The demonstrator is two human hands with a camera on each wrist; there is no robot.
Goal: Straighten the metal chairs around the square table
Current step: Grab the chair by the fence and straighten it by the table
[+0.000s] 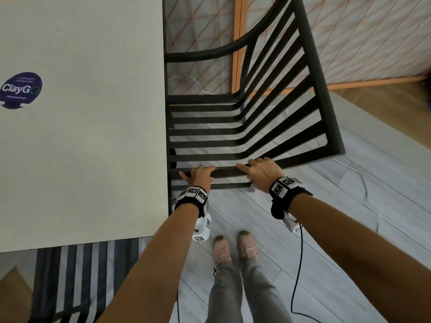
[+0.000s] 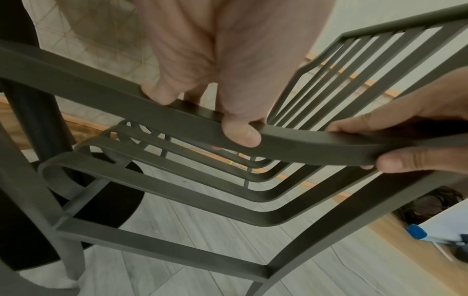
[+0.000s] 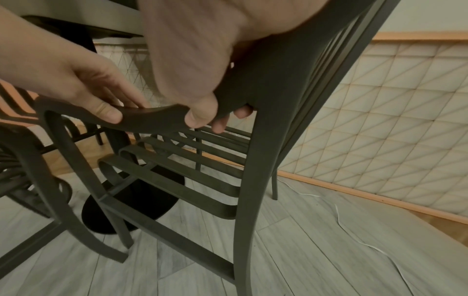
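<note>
We hold the armrest (image 1: 224, 172) of the metal chair (image 1: 251, 117) with both hands. Our left hand (image 1: 200, 177) and right hand (image 1: 263, 173) curl around it, beside the counter (image 1: 93, 136).

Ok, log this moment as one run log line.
step: straightening dark metal slatted chair | left hand: grips armrest | right hand: grips armrest | chair: beside white square table

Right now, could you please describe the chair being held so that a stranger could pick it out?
Start at the square table with the purple sticker. The dark slatted metal chair stands along its right edge. Unlike the second chair at the near edge, both hands grip its armrest.
</note>
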